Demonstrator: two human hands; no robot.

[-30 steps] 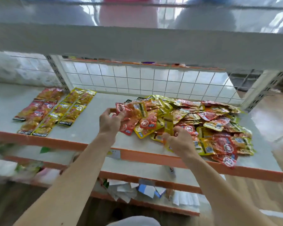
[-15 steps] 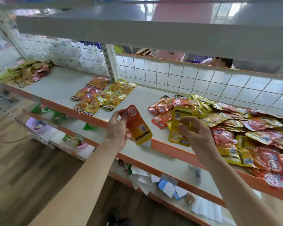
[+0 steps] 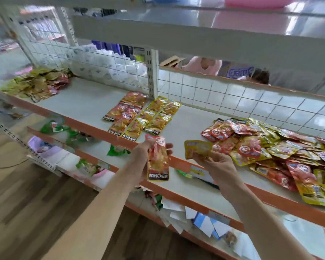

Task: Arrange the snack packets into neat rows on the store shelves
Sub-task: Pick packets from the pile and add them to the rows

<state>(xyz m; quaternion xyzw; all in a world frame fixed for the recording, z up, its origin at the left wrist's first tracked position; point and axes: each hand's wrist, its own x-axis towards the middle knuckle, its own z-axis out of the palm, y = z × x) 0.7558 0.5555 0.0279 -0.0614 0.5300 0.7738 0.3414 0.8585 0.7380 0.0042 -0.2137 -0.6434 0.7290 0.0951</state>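
holding red packet (image 3: 158,160) left hand (image 3: 143,156) | yellow packet (image 3: 197,149) right hand (image 3: 216,166)

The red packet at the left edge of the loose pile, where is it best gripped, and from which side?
Probably pinch the red packet by its left edge, coming from the left over the shelf: that edge lies uncovered, its right side meets the pile.

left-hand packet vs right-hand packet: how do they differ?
Colour: the left hand holds a red-orange packet; the right hand holds a yellow packet. Pose: the red-orange packet stands lengthwise, brand name at its bottom; the yellow packet lies wider than tall, pinched at its lower edge. Both are flat, glossy snack packets.
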